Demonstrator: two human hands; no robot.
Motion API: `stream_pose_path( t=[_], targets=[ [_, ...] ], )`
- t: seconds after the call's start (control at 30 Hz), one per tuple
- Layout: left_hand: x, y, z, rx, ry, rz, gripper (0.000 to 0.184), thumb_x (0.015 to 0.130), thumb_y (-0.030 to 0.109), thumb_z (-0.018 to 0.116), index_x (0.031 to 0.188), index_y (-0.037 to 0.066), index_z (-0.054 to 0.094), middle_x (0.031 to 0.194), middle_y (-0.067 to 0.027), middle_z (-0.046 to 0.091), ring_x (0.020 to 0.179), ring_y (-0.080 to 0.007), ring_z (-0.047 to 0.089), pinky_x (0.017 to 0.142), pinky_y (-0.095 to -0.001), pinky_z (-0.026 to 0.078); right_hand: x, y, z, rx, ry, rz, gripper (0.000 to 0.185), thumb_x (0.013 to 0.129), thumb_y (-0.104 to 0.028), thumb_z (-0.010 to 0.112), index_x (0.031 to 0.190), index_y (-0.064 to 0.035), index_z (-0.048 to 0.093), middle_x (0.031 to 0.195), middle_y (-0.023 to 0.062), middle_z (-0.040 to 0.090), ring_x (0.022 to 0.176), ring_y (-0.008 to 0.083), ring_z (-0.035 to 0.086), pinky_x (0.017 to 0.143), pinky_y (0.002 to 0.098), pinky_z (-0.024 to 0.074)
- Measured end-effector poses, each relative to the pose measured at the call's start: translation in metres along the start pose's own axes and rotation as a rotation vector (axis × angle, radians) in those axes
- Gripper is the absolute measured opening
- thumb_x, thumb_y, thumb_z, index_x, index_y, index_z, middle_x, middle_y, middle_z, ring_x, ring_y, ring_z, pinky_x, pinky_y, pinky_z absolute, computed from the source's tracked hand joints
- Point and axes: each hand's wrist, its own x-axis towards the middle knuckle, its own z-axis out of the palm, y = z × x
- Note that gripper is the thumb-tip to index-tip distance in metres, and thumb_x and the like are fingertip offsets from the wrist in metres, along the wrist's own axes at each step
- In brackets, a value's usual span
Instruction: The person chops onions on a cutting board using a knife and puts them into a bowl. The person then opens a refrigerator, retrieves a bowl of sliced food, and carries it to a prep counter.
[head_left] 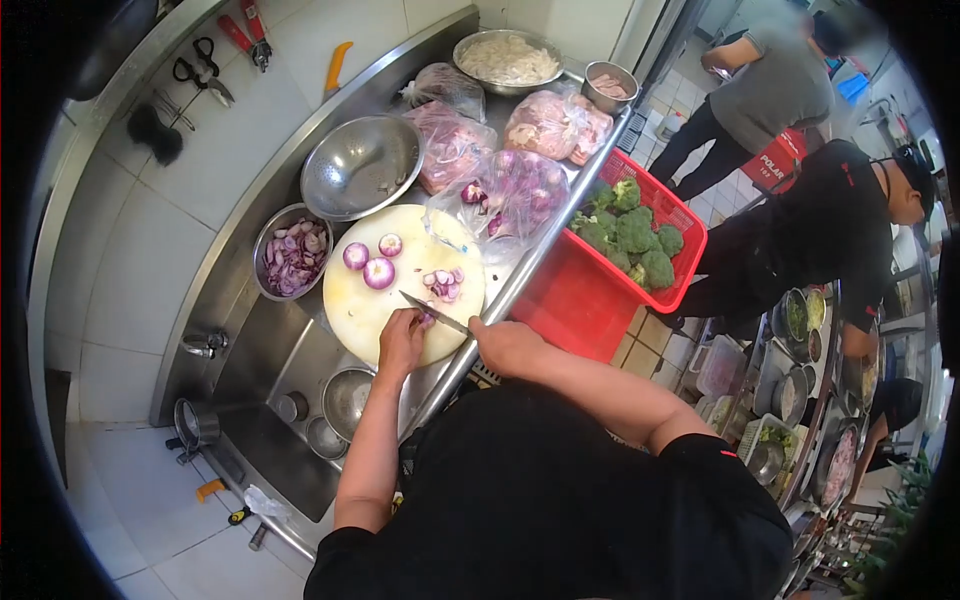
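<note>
Knife (437, 311) at the onion piece (427, 319)

My right hand (505, 345) is closed round the knife's handle, the blade over the cutting board (347, 305). My left hand (400, 340) has its fingertips bunched on the onion piece, on the near part of the board, close beside the blade. Three purple onions (379, 273) and a small heap of slices (443, 284) lie farther up the board. A bowl of cut onion (294, 258) stands just left of it.
</note>
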Motion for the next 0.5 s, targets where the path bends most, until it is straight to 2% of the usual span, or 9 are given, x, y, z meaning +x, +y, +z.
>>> stream_pose_path(
  t=[0.23,0.5],
  targets=[
    [-0.003,-0.009,0.009,-0.025,0.061,0.014,0.018,0.086,0.005,0.07,0.103,0.001,0.064,0.102,-0.0169,0.064,0.094,-0.035,0.065,0.082,-0.0399,0.053,0.0,0.002,0.003,0.002,-0.056,0.041,0.028,0.09,-0.007,0.047,0.115,0.0046,0.048,0.092,0.0293,0.068,0.089,0.0439,0.069,0.074,0.0551,0.0532],
    [-0.005,-0.013,0.011,-0.008,0.068,0.035,0.019,0.087,0.006,0.068,0.105,0.0,0.063,0.102,-0.0177,0.064,0.095,-0.036,0.064,0.083,-0.0402,0.052,0.004,0.004,0.006,-0.043,-0.016,0.035,0.023,0.091,-0.007,0.046,0.111,0.002,0.049,0.089,0.0286,0.069,0.086,0.043,0.069,0.073,0.0546,0.0538]
  ],
)
